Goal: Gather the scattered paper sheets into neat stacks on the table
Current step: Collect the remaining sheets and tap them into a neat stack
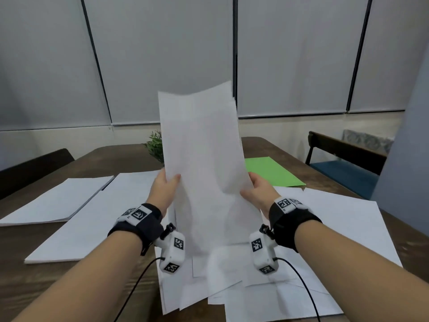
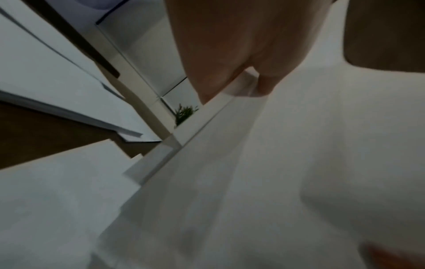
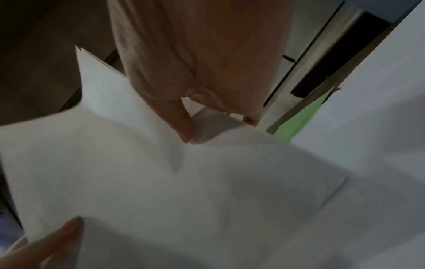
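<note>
A person holds a bundle of white sheets (image 1: 204, 159) upright over the middle of the wooden table (image 1: 41, 282), long edges vertical, its lower edge down among the loose white sheets (image 1: 232, 289) that lie fanned and overlapping at about 6 o'clock. The left hand (image 1: 164, 189) grips the bundle's left edge, thumb on the near face and fingers behind; the left wrist view shows several sheet edges caught between thumb and fingers (image 2: 207, 80). The right hand (image 1: 257, 189) grips the right edge the same way, and in the right wrist view its thumb (image 3: 181, 120) presses into the paper, puckering it.

At 9 to 10 o'clock lie two flat piles of white paper: a squared stack (image 1: 58, 198) farther left and a larger one (image 1: 97, 217) just beside it, their edges overlapping. At 3 o'clock a big white sheet (image 1: 343, 224) lies flat, partly under the loose ones. A green sheet (image 1: 271, 170) lies at 1 o'clock, behind the right hand. A small green plant (image 1: 155, 145) stands at 12 o'clock, half hidden by the bundle. Both wrists wear black straps with white marked camera boxes and trailing cables. A chair (image 1: 343, 159) stands off the table's far right corner.
</note>
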Demonstrator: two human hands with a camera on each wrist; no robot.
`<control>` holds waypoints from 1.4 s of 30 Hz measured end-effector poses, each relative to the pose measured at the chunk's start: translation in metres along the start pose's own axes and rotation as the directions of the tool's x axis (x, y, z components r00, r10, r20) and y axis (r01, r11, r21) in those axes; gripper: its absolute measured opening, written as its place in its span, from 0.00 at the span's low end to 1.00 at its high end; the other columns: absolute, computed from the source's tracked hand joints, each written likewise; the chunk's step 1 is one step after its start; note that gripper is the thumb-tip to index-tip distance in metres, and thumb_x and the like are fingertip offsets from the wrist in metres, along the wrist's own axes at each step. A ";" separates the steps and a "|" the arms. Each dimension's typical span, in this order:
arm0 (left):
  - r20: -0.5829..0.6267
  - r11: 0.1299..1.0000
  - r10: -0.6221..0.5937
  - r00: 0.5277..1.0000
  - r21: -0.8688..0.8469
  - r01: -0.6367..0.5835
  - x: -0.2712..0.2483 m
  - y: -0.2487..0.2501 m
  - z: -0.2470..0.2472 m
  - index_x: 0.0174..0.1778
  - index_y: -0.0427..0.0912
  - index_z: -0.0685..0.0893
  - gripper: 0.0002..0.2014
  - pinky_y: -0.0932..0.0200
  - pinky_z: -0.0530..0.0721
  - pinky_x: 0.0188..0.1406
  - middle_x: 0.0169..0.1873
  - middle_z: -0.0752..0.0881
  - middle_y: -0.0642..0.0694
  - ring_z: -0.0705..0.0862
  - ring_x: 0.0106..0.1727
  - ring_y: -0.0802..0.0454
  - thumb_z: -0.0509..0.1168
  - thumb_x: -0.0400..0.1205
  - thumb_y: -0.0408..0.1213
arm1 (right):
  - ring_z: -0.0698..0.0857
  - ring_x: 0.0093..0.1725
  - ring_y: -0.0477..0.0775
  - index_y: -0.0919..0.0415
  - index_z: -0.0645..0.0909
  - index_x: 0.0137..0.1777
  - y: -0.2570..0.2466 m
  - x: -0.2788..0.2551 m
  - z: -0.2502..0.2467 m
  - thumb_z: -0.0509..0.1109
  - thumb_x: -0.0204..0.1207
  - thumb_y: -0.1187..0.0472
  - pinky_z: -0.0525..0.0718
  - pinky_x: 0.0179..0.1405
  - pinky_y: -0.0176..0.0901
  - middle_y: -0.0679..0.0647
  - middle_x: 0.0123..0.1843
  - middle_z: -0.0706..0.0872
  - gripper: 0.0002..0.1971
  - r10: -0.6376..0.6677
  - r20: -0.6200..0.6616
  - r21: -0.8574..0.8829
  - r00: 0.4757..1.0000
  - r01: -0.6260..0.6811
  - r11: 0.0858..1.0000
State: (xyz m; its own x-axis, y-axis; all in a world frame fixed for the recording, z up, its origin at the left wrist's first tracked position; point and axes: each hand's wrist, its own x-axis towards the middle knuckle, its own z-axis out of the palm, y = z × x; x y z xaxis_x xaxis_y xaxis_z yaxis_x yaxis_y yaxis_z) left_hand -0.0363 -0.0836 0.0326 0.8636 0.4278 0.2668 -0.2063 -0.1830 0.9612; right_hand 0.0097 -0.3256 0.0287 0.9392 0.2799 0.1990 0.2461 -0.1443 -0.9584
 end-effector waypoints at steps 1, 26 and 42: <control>-0.030 0.998 0.059 0.998 -0.028 -0.060 0.000 0.010 0.002 0.63 0.52 0.76 0.12 0.48 0.82 0.61 0.59 0.84 0.49 0.84 0.59 0.48 0.59 0.86 0.35 | 0.88 0.48 0.60 0.53 0.80 0.49 -0.009 0.001 0.004 0.66 0.59 0.67 0.86 0.52 0.57 0.57 0.50 0.89 0.18 -0.028 -0.015 0.029 1.000 0.028 0.999; -0.151 0.999 0.009 0.989 -0.037 -0.015 -0.017 -0.017 -0.014 0.52 0.52 0.75 0.14 0.49 0.83 0.58 0.52 0.85 0.53 0.85 0.54 0.54 0.68 0.78 0.54 | 0.88 0.54 0.57 0.53 0.74 0.62 -0.005 0.016 0.050 0.76 0.72 0.68 0.86 0.59 0.56 0.58 0.58 0.88 0.22 0.000 -0.059 0.155 0.998 0.009 0.988; 0.113 0.870 -0.407 0.906 0.351 0.347 -0.025 -0.052 0.004 0.59 0.32 0.82 0.11 0.55 0.82 0.48 0.55 0.86 0.35 0.85 0.45 0.45 0.65 0.81 0.29 | 0.80 0.63 0.56 0.57 0.75 0.67 0.038 -0.005 -0.016 0.80 0.67 0.45 0.76 0.58 0.43 0.53 0.62 0.80 0.32 0.304 -0.195 -0.294 0.932 -0.351 0.889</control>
State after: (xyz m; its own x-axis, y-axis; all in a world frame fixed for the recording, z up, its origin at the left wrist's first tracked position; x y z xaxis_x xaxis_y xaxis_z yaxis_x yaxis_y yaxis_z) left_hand -0.0451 -0.0887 -0.0246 0.9187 0.3622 -0.1573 0.2816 -0.3217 0.9040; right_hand 0.0180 -0.3477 -0.0051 0.9973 0.0317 -0.0660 -0.0410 -0.5055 -0.8619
